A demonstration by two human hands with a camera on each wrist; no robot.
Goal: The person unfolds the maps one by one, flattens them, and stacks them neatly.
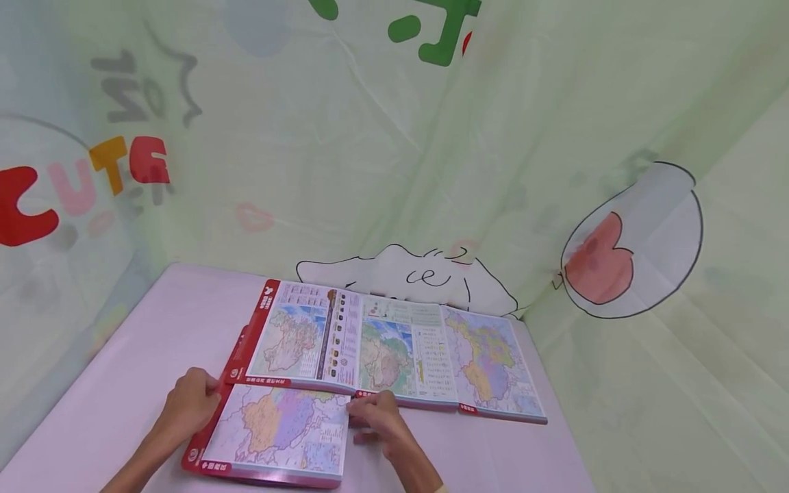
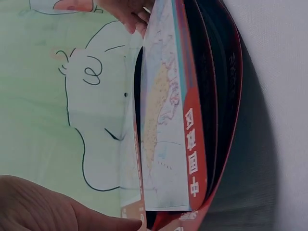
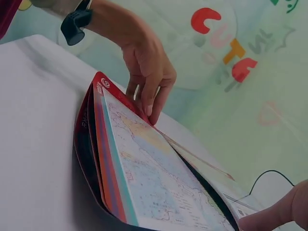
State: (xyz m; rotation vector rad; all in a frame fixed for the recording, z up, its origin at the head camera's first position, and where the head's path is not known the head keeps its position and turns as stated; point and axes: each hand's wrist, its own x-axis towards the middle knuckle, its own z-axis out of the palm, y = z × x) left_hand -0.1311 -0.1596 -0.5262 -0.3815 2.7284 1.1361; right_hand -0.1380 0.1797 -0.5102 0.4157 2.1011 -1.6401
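Left hand [image 1: 188, 398] pinches the red strip [image 1: 206, 433] of the front map [image 1: 277, 426], fingers narrow. Map sits near-left on the table [image 1: 493, 460], strip pointing left, long axis roughly left-right. Right hand [image 1: 381, 416] pinches its right edge; opposed grips probably steady it. Spread maps [image 1: 403, 356] lie behind, extending right.

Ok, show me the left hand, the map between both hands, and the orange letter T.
Left hand [image 1: 190, 398]: head view, back of the hand.
Map [image 1: 279, 428]: head view, middle of its printed face.
Orange letter T [image 1: 110, 157]: head view, where bar meets stem.
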